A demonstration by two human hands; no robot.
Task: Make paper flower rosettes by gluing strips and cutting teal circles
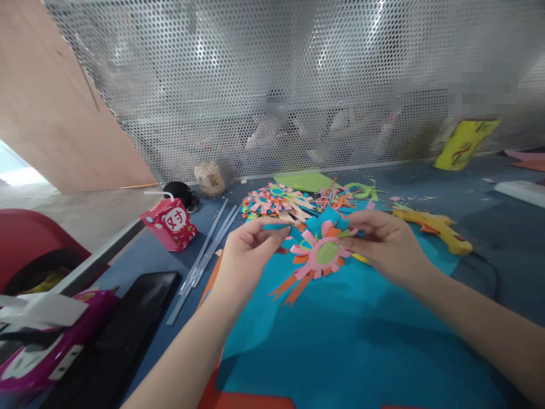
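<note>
Above blue paper: hands, 2; held rosette, 1. Left of blue paper: drink carton, 1; phone, 1; clear sticks, several, exact count unclear. At its right edge: glue gun, 1.

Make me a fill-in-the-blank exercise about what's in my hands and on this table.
1. The right hand holds a paper rosette whose central disc is colored ____.
2. The large sheet beneath the rosette is colored ____.
3. The straw in the red drink box is colored ____.
4. The glue gun is mainly colored ____.

Missing words: green; blue; white; yellow.
</note>
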